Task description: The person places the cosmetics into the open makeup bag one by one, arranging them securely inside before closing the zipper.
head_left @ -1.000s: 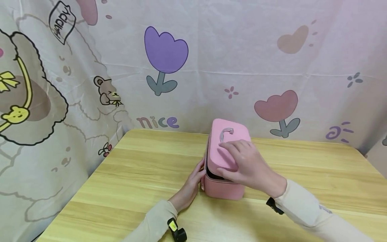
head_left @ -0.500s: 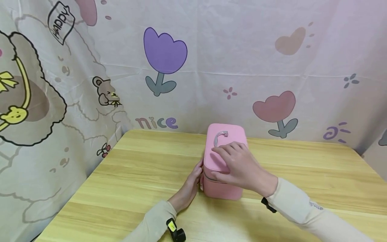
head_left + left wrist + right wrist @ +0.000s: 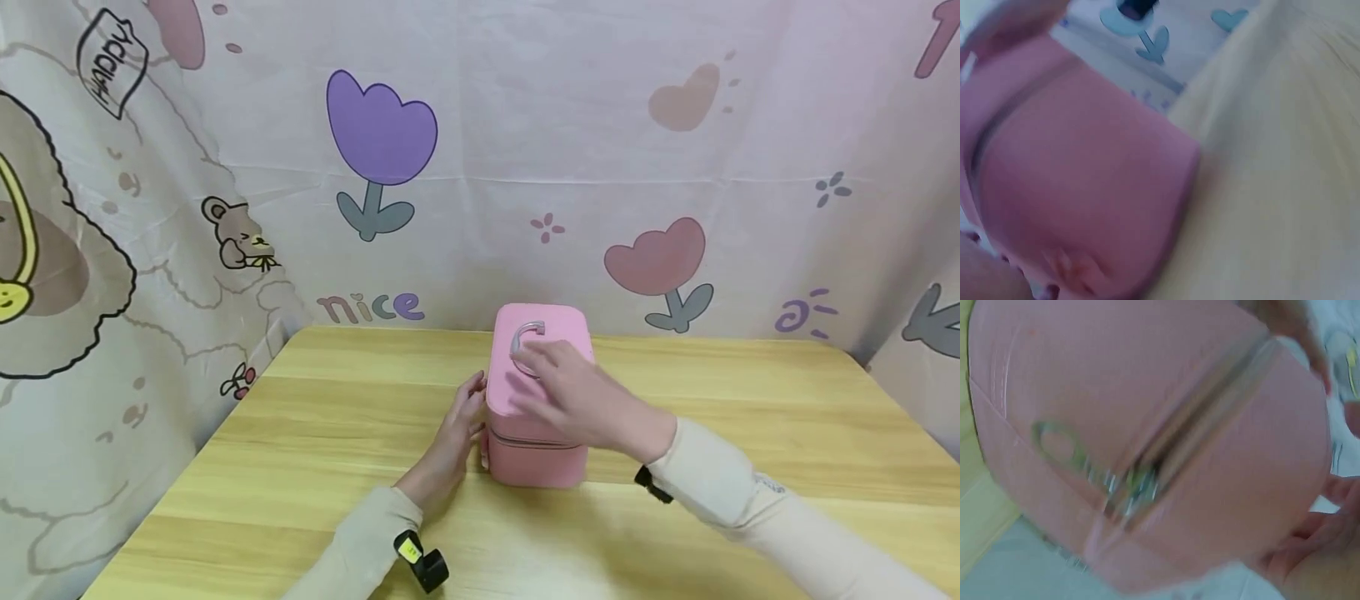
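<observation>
A pink zip-up cosmetic case [image 3: 536, 462] stands on the table, its lid down on the body. A thin zipper line runs round it, and a silvery-grey carry handle [image 3: 528, 327] arches on the lid. My left hand [image 3: 442, 446] is at the case's left side, fingers extended along the wall. Above the lid's right part, my right hand [image 3: 588, 404] has its fingers loosely spread near the handle, blurred by motion. In the right wrist view a zipper pull [image 3: 1057, 445] hangs at the seam. The case's contents are hidden.
The light wooden table [image 3: 337, 467] reaches back to a printed fabric backdrop [image 3: 480, 167], with another fabric side at left. Each wrist carries a small black camera, the left one [image 3: 427, 567] near the table's front.
The lid, tilted with a dark gap at the front earlier, has come down onto the body under my right hand. The right hand's fingers have since loosened; the left hand stays beside the case.
</observation>
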Demonstrator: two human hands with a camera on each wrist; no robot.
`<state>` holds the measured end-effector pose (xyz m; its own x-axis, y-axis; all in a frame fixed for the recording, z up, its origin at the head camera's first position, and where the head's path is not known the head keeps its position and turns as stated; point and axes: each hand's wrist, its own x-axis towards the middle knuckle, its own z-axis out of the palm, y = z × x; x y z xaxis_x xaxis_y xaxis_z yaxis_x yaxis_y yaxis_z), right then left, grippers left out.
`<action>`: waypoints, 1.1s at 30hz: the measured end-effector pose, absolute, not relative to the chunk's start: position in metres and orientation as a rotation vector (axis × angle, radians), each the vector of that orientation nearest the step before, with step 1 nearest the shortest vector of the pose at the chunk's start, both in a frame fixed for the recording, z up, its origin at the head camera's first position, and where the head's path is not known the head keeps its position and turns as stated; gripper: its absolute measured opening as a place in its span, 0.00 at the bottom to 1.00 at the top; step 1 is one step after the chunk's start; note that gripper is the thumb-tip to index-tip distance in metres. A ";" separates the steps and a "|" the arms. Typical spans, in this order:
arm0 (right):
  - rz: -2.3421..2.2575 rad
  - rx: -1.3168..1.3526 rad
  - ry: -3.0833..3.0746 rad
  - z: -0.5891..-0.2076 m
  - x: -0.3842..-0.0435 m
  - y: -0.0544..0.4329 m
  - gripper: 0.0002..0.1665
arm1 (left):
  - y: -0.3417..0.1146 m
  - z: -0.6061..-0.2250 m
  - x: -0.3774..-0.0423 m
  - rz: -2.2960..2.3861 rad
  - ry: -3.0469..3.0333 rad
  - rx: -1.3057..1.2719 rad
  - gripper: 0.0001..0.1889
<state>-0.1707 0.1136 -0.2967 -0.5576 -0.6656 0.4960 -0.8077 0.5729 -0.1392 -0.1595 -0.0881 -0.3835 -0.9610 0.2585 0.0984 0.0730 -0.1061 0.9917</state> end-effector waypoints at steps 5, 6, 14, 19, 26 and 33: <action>0.580 1.093 -2.523 -0.294 -0.190 0.147 0.18 | -0.077 -0.365 -0.161 2.151 2.165 0.246 0.39; 0.585 1.087 -2.549 -0.296 -0.192 0.155 0.16 | -0.076 -0.363 -0.162 2.133 2.172 0.224 0.38; 0.514 1.154 -2.549 -0.306 -0.189 0.187 0.19 | -0.084 -0.356 -0.182 2.156 2.027 0.251 0.39; 0.292 1.243 -2.310 -0.315 -0.186 0.186 0.33 | -0.095 -0.357 -0.202 2.083 1.989 0.324 0.38; 0.163 1.144 -2.096 -0.333 -0.180 0.176 0.40 | -0.098 -0.354 -0.221 1.986 2.153 0.385 0.32; 0.095 0.985 -2.022 -0.340 -0.171 0.163 0.39 | -0.102 -0.337 -0.210 1.666 2.800 0.732 0.23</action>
